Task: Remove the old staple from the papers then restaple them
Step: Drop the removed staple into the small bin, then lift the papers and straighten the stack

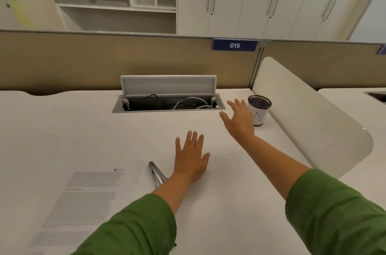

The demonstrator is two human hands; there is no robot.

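White desk (pixel 229 202), carrying all. Papers (pixel 83 202): printed sheets flat near the front-left edge. My left hand (pixel 191 158): flat on the desk mid-surface, fingers straight, holding nothing. My right hand (pixel 240 118): spread open, empty, near the mesh cup (pixel 260 111) at the back-right corner. Staple remover (pixel 156 173): between papers and left hand.

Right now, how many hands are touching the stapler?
0. The left hand lies flat on the desk just right of the stapler; the right hand reaches toward the cup.
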